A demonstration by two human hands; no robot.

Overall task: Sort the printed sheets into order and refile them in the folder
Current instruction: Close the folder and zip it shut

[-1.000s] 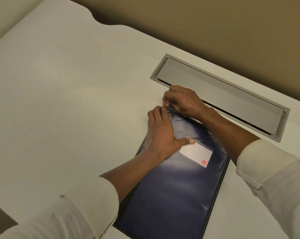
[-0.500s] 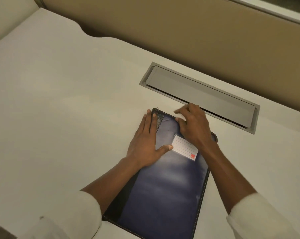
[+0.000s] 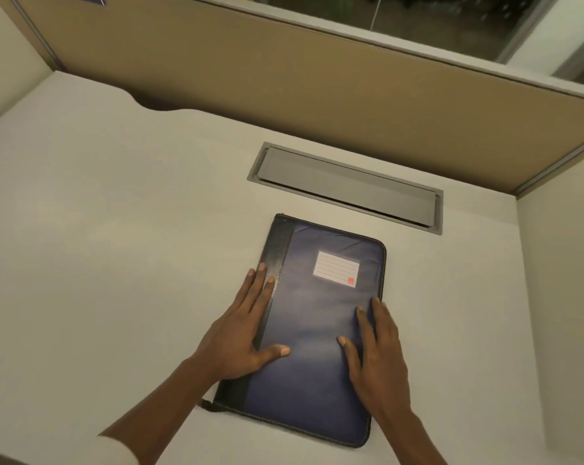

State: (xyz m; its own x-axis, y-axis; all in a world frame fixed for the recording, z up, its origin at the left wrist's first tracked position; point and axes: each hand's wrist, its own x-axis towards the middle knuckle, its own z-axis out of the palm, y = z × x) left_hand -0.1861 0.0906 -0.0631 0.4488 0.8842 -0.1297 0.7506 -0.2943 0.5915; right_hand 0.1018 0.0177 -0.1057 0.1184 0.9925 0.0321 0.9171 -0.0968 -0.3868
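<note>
Both hands have slid back from the far corner of the dark blue zipped fabric folder [image 3: 317, 317] to its nearer half. The left hand [image 3: 240, 333] lies across its black spine edge and the right hand [image 3: 376, 357] along its right edge. The fingers [image 3: 255, 290] are straight and pressed flat, gripping nothing. The folder lies closed on the white table [image 3: 116, 263]. Its long axis runs away from the person, with the white label [image 3: 335, 268] end toward the grey cable hatch [image 3: 344, 186].

Dim warm light, soft shadows; slight blur, perhaps wide-angle edge bowing.
</note>
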